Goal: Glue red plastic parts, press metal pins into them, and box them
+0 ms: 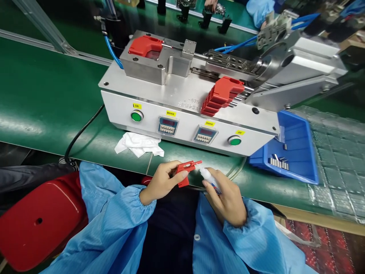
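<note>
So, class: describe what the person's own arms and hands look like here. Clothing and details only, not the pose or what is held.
Both arms wear loose light-blue sleeves with a fine stripe, gathered by elastic at the cuffs. The left hand and right hand are bare: no gloves, rings or watch show. The same blue coat has a small button at its front edge, open over dark clothing.

Both forearms come in from the lower edge in blue sleeves with gathered cuffs, converging near the middle. The left hand (161, 182) is curled, its grip pinched closed, thumb on top. The right hand (226, 201) is also closed, knuckles up, fingers pointing toward the left hand, the two nearly touching.
</note>
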`<state>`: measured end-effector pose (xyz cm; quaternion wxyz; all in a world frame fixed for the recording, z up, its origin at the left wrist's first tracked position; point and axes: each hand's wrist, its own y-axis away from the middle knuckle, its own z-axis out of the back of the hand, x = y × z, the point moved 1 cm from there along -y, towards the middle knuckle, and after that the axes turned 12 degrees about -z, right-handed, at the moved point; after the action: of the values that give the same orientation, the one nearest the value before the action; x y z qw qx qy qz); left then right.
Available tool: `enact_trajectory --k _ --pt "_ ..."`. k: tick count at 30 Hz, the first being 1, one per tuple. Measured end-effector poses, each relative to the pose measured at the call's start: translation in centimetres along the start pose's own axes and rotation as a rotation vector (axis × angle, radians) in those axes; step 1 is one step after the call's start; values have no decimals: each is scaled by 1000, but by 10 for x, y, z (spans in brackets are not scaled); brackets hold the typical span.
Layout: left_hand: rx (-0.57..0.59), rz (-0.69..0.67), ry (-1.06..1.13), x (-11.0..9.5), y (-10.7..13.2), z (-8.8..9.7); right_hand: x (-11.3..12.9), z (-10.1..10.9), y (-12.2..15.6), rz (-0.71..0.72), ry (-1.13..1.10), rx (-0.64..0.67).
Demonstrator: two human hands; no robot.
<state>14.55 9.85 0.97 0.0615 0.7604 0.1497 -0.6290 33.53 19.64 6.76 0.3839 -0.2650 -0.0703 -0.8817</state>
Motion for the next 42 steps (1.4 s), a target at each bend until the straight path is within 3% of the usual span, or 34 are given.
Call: enact_trajectory --k 12,19,23,29,32,37,42 --pt "-23 13 -73 -1 0 -1 3 3 0 63 384 -208" --pt "-26 4 -83 1 1 0 0 5 1 65 425 -232" --pt "-20 -26 -74 -1 0 2 0 9 -4 -102 19 -2" --pt "6 -61 -45 -4 -1 4 2 5 -10 -612 -905 490" --pt "15 -64 -60 -4 -1 4 0 1 -9 -780 -1274 655" --pt "45 -64 -68 -3 -1 5 -3 1 -9 -840 -1494 699" --pt "15 -50 -75 -3 0 3 1 9 -8 -789 -1357 612"
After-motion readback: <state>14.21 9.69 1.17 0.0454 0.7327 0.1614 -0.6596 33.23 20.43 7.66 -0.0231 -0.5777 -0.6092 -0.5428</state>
